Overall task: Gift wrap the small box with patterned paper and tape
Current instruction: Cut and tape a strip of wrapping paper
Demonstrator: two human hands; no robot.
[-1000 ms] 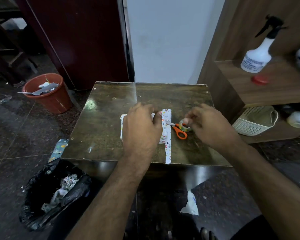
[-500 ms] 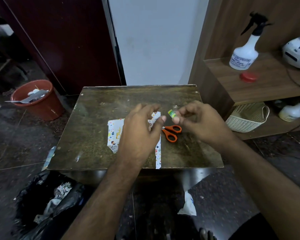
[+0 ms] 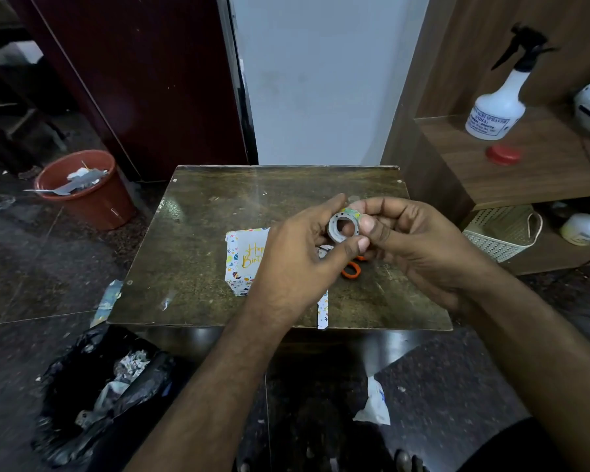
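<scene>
A small tape roll (image 3: 343,228) with a grey core and a colourful outer band is held above the table, between both hands. My left hand (image 3: 297,264) pinches its near and left side with thumb and fingers. My right hand (image 3: 419,243) grips its right side. Below them on the brown table (image 3: 191,267) lies the small box wrapped in patterned paper (image 3: 244,260), white with coloured shapes and gold lettering, partly hidden by my left hand. A strip of the same paper (image 3: 322,311) reaches the table's front edge. Orange scissors (image 3: 351,270) lie under my hands.
A red bucket (image 3: 89,195) with scraps stands on the floor at the left. A black rubbish bag (image 3: 99,396) sits by the table's front left corner. At the right, wooden shelves hold a spray bottle (image 3: 498,107), a red lid (image 3: 503,154) and a white basket (image 3: 504,233). Paper scraps (image 3: 373,403) lie on the floor.
My right hand picked the tape roll up from beside the scissors and raised it. My left hand left the wrapped box and joined it on the roll.
</scene>
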